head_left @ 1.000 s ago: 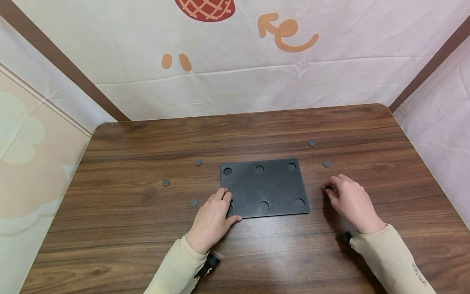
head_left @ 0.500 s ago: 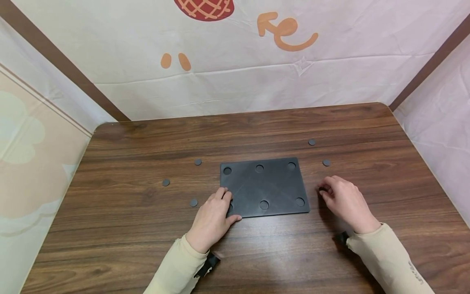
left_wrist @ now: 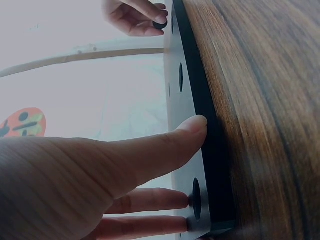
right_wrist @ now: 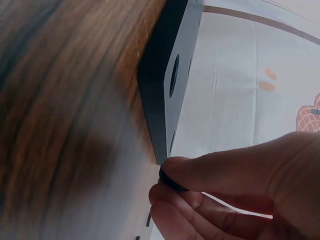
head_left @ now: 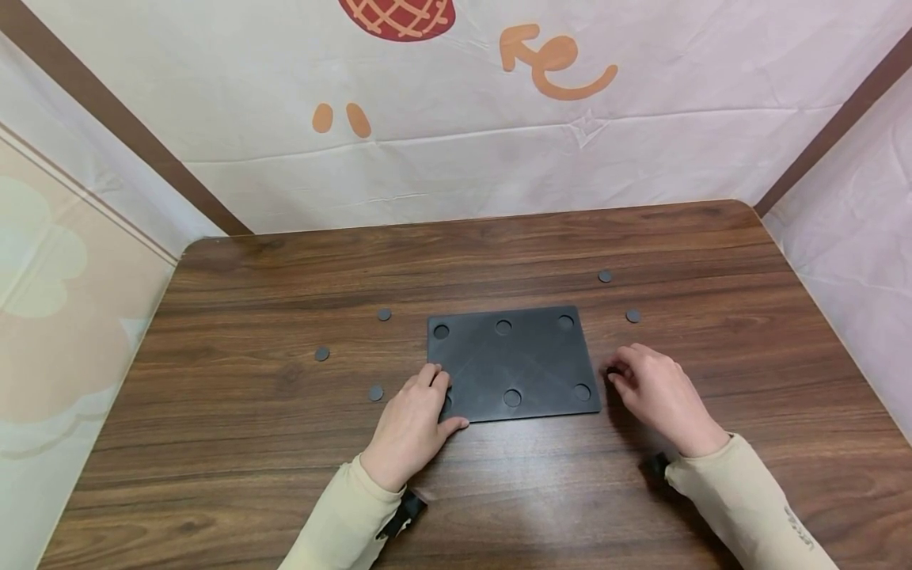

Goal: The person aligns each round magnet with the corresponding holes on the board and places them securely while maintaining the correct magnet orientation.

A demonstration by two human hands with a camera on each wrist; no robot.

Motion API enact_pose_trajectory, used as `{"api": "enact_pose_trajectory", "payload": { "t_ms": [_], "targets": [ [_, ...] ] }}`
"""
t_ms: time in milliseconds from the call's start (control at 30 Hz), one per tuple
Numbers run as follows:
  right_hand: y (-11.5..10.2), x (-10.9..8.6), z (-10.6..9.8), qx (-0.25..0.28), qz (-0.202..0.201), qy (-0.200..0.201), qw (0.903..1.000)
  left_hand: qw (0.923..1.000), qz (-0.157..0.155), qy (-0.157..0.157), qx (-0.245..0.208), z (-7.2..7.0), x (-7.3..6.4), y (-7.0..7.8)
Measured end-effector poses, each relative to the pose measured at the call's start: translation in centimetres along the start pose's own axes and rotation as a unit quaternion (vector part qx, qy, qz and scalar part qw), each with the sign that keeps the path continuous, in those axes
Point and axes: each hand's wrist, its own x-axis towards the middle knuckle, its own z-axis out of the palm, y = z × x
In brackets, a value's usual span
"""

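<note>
A dark grey rectangular plate (head_left: 523, 360) with several round recesses lies flat on the wooden table. My left hand (head_left: 408, 431) rests on its near left corner; in the left wrist view the straight fingers (left_wrist: 150, 200) touch the top beside a recess, and the thumb (left_wrist: 165, 150) lies across the near edge. Just off the plate's right side, my right hand (head_left: 659, 396) pinches a small black disc (right_wrist: 171, 181) between thumb and fingers. The left wrist view also shows that disc (left_wrist: 160, 25) between the fingertips. The near left recess is partly covered by my left hand.
Left of the plate lie a grey disc (head_left: 385, 315), a second disc (head_left: 323, 354) and a third disc (head_left: 376, 393). Toward the back right are a far disc (head_left: 605, 275) and a nearer disc (head_left: 633, 316). A printed cloth (head_left: 456, 174) hangs behind the table (head_left: 249, 475).
My right hand has moved left, from open table toward the plate's right edge, with the disc in its pinch. My left hand and the plate have stayed in place.
</note>
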Motion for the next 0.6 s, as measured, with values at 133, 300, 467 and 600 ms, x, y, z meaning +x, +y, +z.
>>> {"api": "enact_pose_trajectory", "payload": {
  "t_ms": [133, 300, 467, 600],
  "targets": [
    [-0.3, 0.2, 0.2, 0.001, -0.004, 0.001, 1.0000, 1.0000, 0.000, 0.000, 0.002, 0.0, 0.0, 0.0],
    [-0.9, 0.6, 0.2, 0.001, -0.018, 0.004, 0.9998, 1.0000, 0.001, 0.002, 0.003, 0.0, 0.0, 0.0],
    [-1.4, 0.9, 0.3, 0.007, -0.026, 0.002, 0.9996, 1.0000, 0.002, 0.001, 0.004, 0.0, -0.1, 0.0],
    [-1.6, 1.0, 0.6, 0.014, -0.029, -0.004, 0.9995, 1.0000, 0.002, 0.001, 0.003, 0.0, -0.1, 0.0]
  ]
}}
